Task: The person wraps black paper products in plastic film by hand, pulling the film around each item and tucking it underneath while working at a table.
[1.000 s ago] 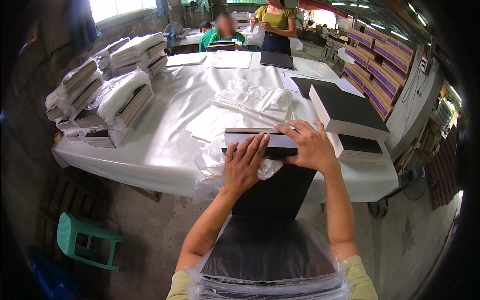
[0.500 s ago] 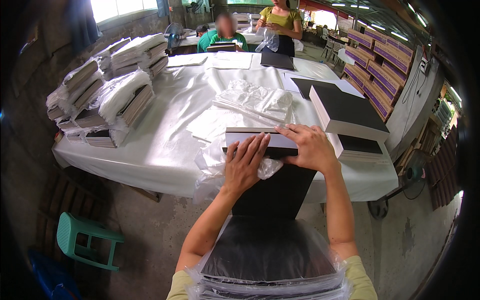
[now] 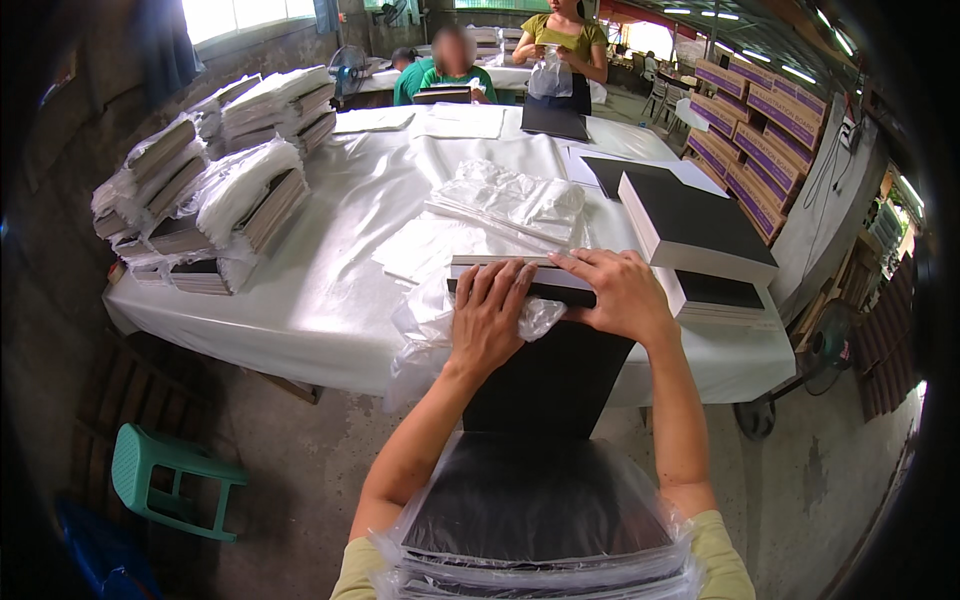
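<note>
The left hand (image 3: 490, 315) has curled its fingers more than a second ago, and the pale strip (image 3: 545, 272) on the black board (image 3: 562, 289) shows narrower, with more black below it; the right hand (image 3: 625, 295) has stayed nearly put. At 12 to 1 o'clock, a co-worker (image 3: 562, 40) now has a clear bag (image 3: 550, 76) hanging before them. The board lies crosswise at the clock's centre, near the counter's (image 3: 330, 330) front edge, straight-sided and dark, with crumpled plastic (image 3: 420, 318) against its 8 o'clock side. The right hand spans its 3 o'clock end, thumb and fingers holding it; the left's fingers rest close together on it, though whether they grip, I cannot tell.
</note>
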The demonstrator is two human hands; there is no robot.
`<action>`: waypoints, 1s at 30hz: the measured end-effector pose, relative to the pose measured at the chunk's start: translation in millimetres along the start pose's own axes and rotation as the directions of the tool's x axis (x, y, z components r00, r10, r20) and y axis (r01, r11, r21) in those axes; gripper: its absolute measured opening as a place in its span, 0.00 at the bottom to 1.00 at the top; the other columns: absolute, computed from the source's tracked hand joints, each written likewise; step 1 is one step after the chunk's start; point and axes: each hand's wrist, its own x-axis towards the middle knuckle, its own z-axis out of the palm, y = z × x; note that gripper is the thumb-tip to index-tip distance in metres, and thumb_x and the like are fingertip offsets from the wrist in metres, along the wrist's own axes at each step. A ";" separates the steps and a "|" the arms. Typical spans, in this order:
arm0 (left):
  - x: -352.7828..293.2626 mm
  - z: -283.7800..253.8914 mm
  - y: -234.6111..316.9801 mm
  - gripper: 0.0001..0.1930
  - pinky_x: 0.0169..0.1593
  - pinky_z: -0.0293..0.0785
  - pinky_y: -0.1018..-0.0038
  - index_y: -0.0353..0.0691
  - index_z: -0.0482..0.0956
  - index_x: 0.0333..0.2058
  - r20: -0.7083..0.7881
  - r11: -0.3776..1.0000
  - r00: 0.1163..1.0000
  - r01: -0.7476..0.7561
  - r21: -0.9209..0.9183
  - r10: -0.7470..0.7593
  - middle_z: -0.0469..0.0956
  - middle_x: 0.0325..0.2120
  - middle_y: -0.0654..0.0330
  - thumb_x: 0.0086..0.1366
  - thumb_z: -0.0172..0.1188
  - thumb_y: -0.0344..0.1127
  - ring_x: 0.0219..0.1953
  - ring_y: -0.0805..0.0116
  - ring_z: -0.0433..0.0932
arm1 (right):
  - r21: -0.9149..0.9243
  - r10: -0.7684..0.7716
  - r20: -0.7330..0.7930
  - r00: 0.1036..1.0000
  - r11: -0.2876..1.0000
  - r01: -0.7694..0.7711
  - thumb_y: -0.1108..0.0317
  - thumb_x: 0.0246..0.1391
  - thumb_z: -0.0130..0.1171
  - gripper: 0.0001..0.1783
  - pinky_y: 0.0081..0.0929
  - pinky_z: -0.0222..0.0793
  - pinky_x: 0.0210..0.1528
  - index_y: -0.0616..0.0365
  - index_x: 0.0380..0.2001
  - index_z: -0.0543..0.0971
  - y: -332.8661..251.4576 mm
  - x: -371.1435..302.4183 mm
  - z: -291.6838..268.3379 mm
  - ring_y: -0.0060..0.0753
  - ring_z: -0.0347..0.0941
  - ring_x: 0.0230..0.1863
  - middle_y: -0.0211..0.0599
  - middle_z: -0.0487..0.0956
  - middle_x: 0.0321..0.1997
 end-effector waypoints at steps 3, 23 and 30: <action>-5.0 5.8 0.0 0.28 0.56 0.50 0.62 0.43 0.65 0.50 -0.022 0.999 1.000 0.014 0.039 -0.013 0.67 0.46 0.62 0.48 0.56 0.38 0.50 0.65 0.64 | 0.029 0.005 -0.006 1.000 1.000 -0.005 0.49 0.32 0.64 0.34 0.31 0.61 0.48 0.42 0.48 0.71 -0.6 0.0 -0.5 0.32 0.70 0.47 0.34 0.74 0.45; -5.8 3.0 7.3 0.28 0.58 0.48 0.62 0.44 0.63 0.53 -0.002 0.998 0.998 0.056 -0.009 -0.056 0.65 0.46 0.62 0.49 0.52 0.32 0.51 0.65 0.62 | 0.052 0.017 -0.081 0.997 0.999 -0.012 0.57 0.29 0.67 0.32 0.29 0.62 0.46 0.49 0.43 0.73 -0.5 -3.5 0.7 0.30 0.70 0.46 0.31 0.75 0.44; -6.5 3.0 6.2 0.28 0.58 0.48 0.61 0.43 0.63 0.53 0.011 0.998 0.998 0.066 -0.001 -0.066 0.65 0.47 0.61 0.49 0.51 0.31 0.51 0.64 0.62 | -0.003 -0.013 -0.096 0.995 1.000 0.013 0.57 0.30 0.67 0.32 0.28 0.61 0.46 0.52 0.44 0.72 -4.1 -3.8 0.1 0.28 0.70 0.47 0.31 0.75 0.45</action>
